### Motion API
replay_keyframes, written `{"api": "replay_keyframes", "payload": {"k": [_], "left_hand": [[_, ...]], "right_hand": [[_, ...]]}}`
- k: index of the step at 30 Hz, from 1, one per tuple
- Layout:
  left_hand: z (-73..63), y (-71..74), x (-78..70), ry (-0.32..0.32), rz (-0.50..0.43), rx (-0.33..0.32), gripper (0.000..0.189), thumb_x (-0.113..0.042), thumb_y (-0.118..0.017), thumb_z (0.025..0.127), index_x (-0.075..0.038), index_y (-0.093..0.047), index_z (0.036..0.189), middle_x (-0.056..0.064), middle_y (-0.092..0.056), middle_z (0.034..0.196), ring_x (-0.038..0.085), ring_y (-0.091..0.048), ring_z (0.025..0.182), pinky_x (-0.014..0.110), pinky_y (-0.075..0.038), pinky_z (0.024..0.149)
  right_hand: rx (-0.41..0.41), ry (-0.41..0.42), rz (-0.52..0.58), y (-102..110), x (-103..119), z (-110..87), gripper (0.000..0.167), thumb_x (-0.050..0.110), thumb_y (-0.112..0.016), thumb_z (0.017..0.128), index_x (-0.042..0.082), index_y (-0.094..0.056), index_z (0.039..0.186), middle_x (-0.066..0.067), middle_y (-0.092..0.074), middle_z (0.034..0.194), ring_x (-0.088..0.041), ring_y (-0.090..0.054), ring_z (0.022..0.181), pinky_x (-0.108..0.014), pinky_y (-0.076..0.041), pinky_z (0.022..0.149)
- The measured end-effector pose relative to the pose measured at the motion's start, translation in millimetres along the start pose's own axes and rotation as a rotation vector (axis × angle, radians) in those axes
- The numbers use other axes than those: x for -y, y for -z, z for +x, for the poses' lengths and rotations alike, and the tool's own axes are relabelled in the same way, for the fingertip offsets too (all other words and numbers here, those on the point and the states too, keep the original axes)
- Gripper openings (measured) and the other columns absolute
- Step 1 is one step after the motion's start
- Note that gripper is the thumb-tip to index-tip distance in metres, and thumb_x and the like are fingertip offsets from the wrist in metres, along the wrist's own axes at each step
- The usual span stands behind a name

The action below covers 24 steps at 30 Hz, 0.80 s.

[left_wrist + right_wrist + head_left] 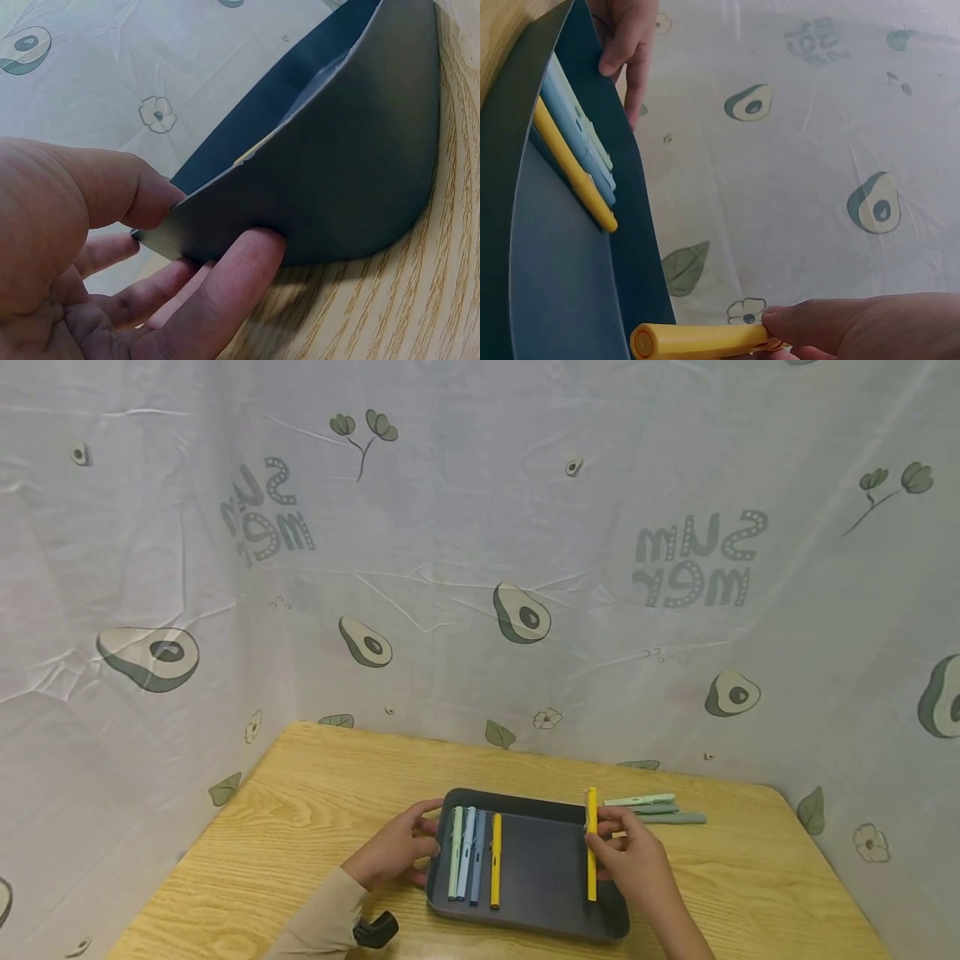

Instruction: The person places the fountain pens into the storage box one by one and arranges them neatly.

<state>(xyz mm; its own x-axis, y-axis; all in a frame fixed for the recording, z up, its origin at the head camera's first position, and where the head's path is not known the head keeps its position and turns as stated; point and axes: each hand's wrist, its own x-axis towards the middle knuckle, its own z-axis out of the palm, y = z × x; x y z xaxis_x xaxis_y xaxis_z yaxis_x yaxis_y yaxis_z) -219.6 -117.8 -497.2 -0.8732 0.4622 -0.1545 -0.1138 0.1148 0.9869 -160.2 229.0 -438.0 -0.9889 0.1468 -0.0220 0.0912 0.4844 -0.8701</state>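
A dark grey tray (538,868) sits on the wooden table. My left hand (397,843) grips its left side, thumb at the rim and fingers against the outer wall, as the left wrist view shows. Between the thumb and fingers of my right hand (630,856) is a yellow pen (592,843), pinched above the tray's right side. Inside the tray, toward the left, a light green pen (455,852), a light blue pen (467,852) and a darker blue pen (477,860) lie side by side. Another yellow pen (496,860) lies slightly apart, to their right.
Several green pens (652,807) lie on the table (360,768) beyond my right hand, outside the tray. A printed white curtain (450,693) hangs behind the table and along its sides. A black band (375,930) is by my left sleeve.
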Motion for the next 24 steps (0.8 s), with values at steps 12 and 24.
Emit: {"api": "replay_keyframes", "payload": {"k": [12, 24], "left_hand": [[1.4, 0.4, 2.5, -0.011, 0.016, -0.005, 0.075, 0.002, -0.061, 0.092, -0.012, -0.034, 0.161, 0.025, -0.049, 0.130, 0.030, -0.064, 0.101, 0.046, -0.064, 0.061], [1.9, 0.4, 3.5, -0.008, 0.019, -0.006, 0.074, 0.001, -0.062, 0.092, -0.013, -0.035, 0.160, 0.024, -0.050, 0.130, 0.030, -0.063, 0.101, 0.046, -0.064, 0.061]], "right_hand": [[0.038, 0.009, 0.025, -37, 12, 1.9, 0.045, 0.005, -0.073, 0.094, 0.000, -0.059, 0.136, -0.010, -0.064, 0.102, -0.019, -0.067, 0.077, -0.038, -0.062, 0.055], [0.162, 0.008, -0.107, -77, 8, 15.1, 0.041, 0.004, -0.074, 0.091, -0.006, -0.060, 0.129, -0.009, -0.062, 0.093, -0.017, -0.063, 0.067, -0.033, -0.060, 0.051]]}}
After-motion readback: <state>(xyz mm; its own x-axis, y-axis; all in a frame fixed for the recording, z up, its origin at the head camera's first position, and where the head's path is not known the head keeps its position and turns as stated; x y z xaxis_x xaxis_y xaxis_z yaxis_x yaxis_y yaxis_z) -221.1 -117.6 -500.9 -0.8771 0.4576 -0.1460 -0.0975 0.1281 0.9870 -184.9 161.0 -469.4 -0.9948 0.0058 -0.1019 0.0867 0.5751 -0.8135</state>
